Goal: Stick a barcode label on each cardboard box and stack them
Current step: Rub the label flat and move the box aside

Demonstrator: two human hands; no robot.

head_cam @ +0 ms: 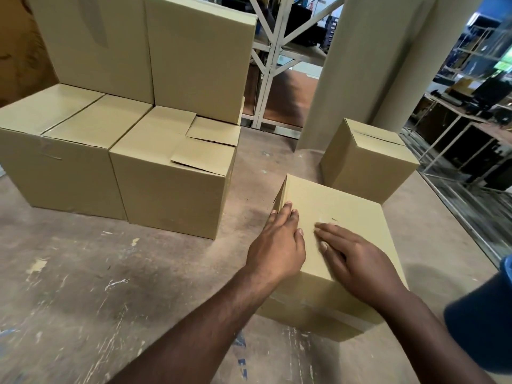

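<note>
Warehouse: cardboard boxes (155, 112) sitting stacked far left on scuffed concrete floor (83, 286), metal racking (273, 51) standing behind.

The cardboard box (340, 225) under the hands is plain tan, with a few pale scuffs on its top. The single box (368, 159) toward the floor's far right edge is the same tan. The stacked boxes (116, 128) along the far left edge are tan too, one showing a grey smear on its upper face. The floor (97, 273) is dull grey-brown, streaked with white scratches and a few blue marks near its near edge. A sleeve (487, 314) at the right is dark blue. The metal rack (270, 51) is off-white, and the pillar (368, 56) beige.
</note>
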